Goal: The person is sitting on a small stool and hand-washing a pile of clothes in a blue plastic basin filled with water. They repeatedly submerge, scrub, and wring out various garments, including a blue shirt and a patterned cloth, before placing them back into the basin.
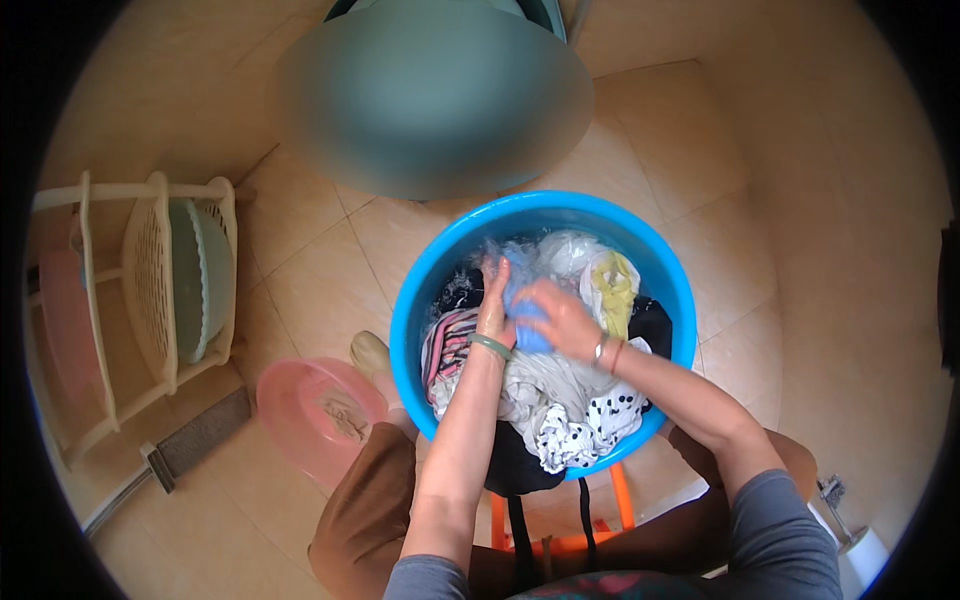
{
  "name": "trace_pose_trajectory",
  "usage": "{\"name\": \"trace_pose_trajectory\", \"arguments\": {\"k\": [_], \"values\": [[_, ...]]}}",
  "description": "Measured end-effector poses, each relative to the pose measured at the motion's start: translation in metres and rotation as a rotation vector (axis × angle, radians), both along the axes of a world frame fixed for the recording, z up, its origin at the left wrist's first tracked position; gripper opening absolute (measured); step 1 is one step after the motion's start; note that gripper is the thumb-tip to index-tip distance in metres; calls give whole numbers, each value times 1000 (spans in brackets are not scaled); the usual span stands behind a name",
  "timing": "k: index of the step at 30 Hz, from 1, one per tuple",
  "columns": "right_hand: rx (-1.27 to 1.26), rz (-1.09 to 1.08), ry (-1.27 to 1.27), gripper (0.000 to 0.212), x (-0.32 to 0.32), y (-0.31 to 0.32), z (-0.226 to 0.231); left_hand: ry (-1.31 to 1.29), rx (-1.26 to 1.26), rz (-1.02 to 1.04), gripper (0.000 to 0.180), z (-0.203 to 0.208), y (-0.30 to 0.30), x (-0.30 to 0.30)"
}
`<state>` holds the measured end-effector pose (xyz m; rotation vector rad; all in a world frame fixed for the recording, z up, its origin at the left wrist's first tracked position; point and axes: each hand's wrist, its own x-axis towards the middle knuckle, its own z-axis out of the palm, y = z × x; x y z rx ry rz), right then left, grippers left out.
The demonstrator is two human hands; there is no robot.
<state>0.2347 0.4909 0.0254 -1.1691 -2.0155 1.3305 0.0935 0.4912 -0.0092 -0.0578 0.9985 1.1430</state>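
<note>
A large blue tub [408, 395] full of wet clothes stands in front of me. Over its left half, my left hand [494, 305], a green bangle at the wrist, is closed on a light blue cloth [524, 318]. My right hand [563, 318] presses its curled fingers onto the same cloth from the right, slightly smeared by motion. Water splashes just beyond the hands. Around them lie a striped garment [447, 350], a white cloth with a yellow patch [615, 285], pale grey fabric [545, 385] and white fabric with black dots [570, 435]. Parts of the clothes are hidden under my arms.
A pink basin [290, 405] with a light-coloured item in it sits on the tiled floor left of the tub. Beyond it are a cream rack [160, 290] holding basins and a long-handled brush [200, 430]. An orange stool frame [622, 500] shows below the tub. A blurred greenish shape [430, 100] fills the far side.
</note>
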Motion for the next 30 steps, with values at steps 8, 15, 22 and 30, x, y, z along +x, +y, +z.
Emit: {"name": "trace_pose_trajectory", "arguments": {"k": [8, 15, 22, 30], "values": [[398, 210, -115, 24, 26, -124, 178, -54, 121, -103, 50, 142, -98, 63], [550, -137, -69, 17, 30, -144, 204, -224, 146, -31, 35, 160, -127, 81], [500, -179, 27, 12, 12, -125, 167, -166, 49, 181, 31, 104, -158, 53], [218, -424, -369, 19, 26, -42, 7, 467, -191, 43, 34, 94, -101, 31]]}}
